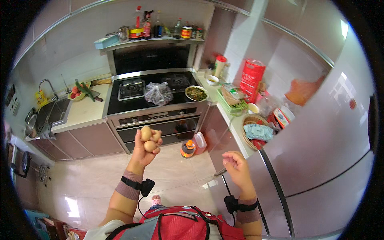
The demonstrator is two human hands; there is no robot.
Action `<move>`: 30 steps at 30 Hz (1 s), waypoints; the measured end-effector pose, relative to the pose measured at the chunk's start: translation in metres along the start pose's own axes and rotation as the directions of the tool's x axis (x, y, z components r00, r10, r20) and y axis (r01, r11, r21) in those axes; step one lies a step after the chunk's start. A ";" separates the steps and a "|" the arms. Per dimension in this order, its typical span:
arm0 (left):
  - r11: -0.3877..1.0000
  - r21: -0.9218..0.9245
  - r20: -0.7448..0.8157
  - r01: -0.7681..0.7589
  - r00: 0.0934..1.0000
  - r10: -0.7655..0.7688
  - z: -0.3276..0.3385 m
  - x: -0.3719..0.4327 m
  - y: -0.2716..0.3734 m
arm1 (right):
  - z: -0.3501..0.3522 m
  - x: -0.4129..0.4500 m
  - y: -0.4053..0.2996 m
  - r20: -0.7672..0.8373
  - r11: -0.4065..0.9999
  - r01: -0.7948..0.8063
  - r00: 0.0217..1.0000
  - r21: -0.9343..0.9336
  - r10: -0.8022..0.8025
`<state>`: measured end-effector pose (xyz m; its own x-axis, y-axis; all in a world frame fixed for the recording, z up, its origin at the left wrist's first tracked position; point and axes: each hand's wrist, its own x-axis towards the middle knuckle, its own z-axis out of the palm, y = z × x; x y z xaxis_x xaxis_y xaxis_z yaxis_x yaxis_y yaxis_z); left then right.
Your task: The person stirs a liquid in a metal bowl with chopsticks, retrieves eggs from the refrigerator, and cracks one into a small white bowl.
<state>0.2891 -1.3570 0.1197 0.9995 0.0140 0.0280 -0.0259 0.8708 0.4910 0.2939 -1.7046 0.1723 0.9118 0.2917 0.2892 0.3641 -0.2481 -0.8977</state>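
My left hand (144,151) is raised palm-up above the floor and holds brown eggs (150,146); three of them show, bunched against the curled fingers. My right hand (238,169) hovers beside the grey refrigerator (318,162), its fingers loosely bent and nothing visible in it. Ahead of me is a black gas stove (126,103) set over an oven. On the stove lie a knotted plastic bag with dark contents (159,94) and a plate of cooked greens (196,93).
A dark bottle with an orange cap (188,149) and a pinkish jug (199,143) stand on the floor. Along the right counter are a green basket (229,103) and a wicker basket (246,136). At left, a bowl of red produce (76,95) is near the sink (57,111).
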 end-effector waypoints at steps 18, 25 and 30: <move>1.000 0.005 -0.154 0.028 0.988 -0.027 -0.155 -0.019 0.153 | 0.262 0.165 0.117 0.268 0.674 -0.627 0.778 0.392 0.568; 1.000 0.004 -0.288 0.001 0.958 0.000 -0.177 0.008 0.175 | 0.315 0.213 0.209 0.338 0.493 -0.750 0.648 0.441 0.682; 1.000 0.004 -0.347 -0.019 0.938 0.019 -0.198 0.041 0.192 | 0.365 0.264 0.281 0.332 0.309 -0.772 0.547 0.555 0.769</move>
<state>0.3282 -1.0921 0.0425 0.9426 0.2006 -0.2668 -0.0450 0.8683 0.4939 0.5679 -1.3601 -0.1245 0.7150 0.2757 -0.6424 -0.6970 0.2112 -0.6852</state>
